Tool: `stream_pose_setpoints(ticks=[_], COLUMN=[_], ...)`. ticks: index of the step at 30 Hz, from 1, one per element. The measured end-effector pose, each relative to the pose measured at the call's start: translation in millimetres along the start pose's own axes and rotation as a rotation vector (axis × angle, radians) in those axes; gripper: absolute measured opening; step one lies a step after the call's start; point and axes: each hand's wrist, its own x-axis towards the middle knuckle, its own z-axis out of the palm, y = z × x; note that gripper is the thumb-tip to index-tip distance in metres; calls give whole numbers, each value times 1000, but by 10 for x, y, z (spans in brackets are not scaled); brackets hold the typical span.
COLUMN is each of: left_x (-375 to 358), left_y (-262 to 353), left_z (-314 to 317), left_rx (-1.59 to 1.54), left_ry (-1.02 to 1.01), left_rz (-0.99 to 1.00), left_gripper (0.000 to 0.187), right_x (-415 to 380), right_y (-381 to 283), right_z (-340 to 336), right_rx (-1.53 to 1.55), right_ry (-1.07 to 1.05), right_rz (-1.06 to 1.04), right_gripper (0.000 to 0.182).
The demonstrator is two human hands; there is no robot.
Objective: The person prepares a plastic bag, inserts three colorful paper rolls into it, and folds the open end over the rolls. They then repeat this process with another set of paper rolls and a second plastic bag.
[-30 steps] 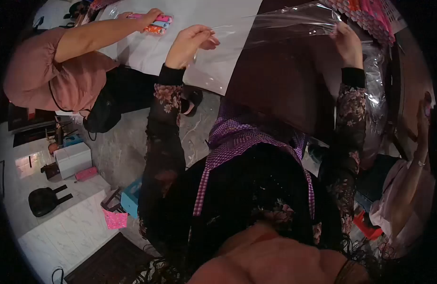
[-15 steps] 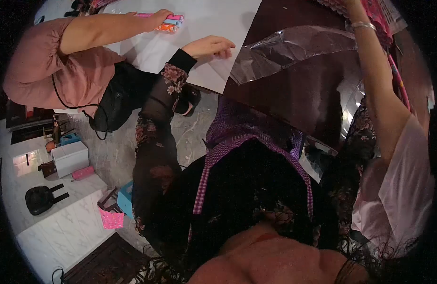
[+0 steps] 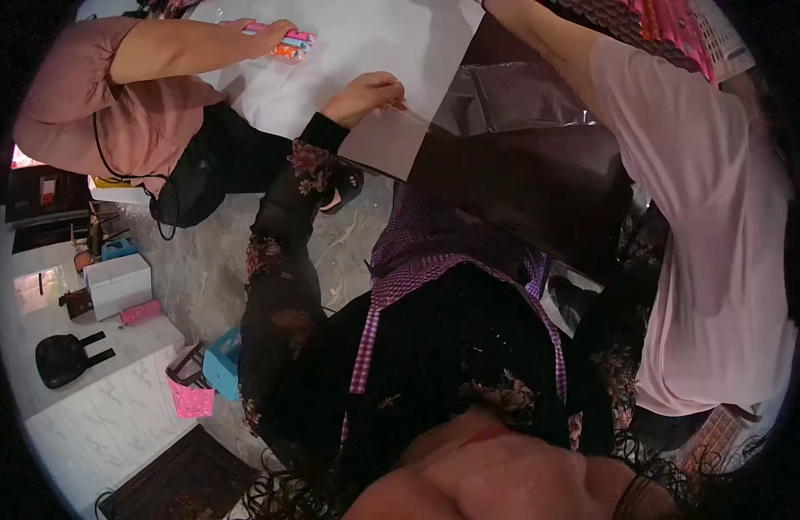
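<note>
My left hand point(image 3: 365, 97), in a black floral sleeve, is over the white tabletop point(image 3: 356, 39) with its fingers pinched on the edge of a clear plastic sheet point(image 3: 521, 95). The sheet stretches right over the dark brown table part point(image 3: 512, 178). My right hand does not show; its dark sleeve passes behind another person's pale pink sleeve at the right.
At the left, a person in pink holds several small colourful rolls point(image 3: 293, 45) on the table. Another person's bare arm point(image 3: 551, 35) reaches across from the right. Pink packs point(image 3: 673, 30) and a white basket point(image 3: 720, 39) are at the upper right.
My left hand has drawn slightly left and its fingers have closed. The plastic lies flatter. The person at the right has reached farther left across the table; the colourful rolls have shifted slightly left.
</note>
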Motion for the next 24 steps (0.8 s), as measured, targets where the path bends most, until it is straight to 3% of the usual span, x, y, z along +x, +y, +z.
stream_pose_setpoints(ticks=[2, 8, 15, 17, 18, 20, 24], left_x=[-64, -202, -439, -497, -515, -510, -475], left_y=[84, 140, 52, 142, 133, 69, -3], left_z=[-7, -30, -368, -285, -282, -247, -38], left_rx=[-160, -247, -106, -402, -401, -736, -757], left_ry=[39, 56, 53, 271, 276, 250, 258], left_rz=[-67, -37, -196, -233, -229, -161, -118], left_gripper=[22, 21, 26, 32, 32, 31, 31], right_x=[123, 585, 893, 1009, 1046, 1054, 971], right_y=[85, 414, 682, 802, 841, 879, 931], right_z=[3, -319, -278, -18, 133, 392, 639], right_rx=[16, 65, 131, 153, 162, 173, 189], right_ry=[18, 63, 90, 107, 121, 157, 254], right_rz=[-10, -32, -45, -51, -55, -62, -70], right_gripper=[37, 37, 36, 36, 36, 35, 35])
